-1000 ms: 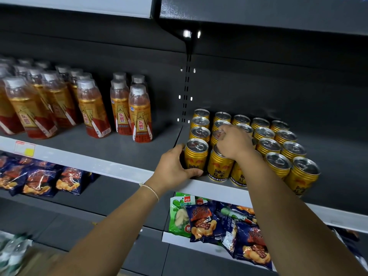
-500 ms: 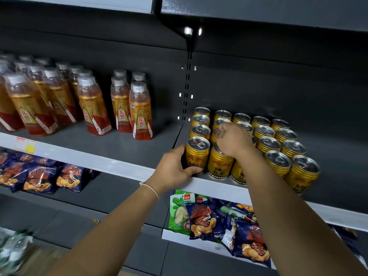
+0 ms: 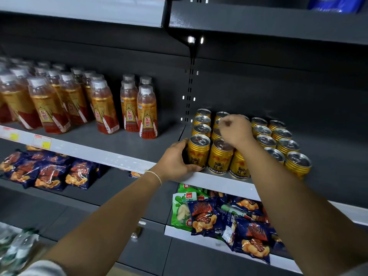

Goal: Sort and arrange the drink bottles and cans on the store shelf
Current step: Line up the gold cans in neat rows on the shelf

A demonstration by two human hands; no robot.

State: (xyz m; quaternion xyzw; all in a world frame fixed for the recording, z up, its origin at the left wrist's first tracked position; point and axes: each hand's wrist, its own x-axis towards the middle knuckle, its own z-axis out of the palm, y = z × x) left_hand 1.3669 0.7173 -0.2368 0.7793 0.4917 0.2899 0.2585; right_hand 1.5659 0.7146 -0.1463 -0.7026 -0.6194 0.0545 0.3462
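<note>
Left hand (image 3: 175,160) grips front can (image 3: 198,151); right hand (image 3: 236,130) seemingly empty

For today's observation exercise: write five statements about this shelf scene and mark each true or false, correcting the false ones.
1. The left hand grips the front-left can. True.
2. The right hand holds a bottle. False: it is curled above the cans, holding nothing visible.
3. The bottles stand left of the cans. True.
4. The cans lie on their sides. False: they stand upright.
5. Snack packets lie on the shelf below the cans. True.
</note>
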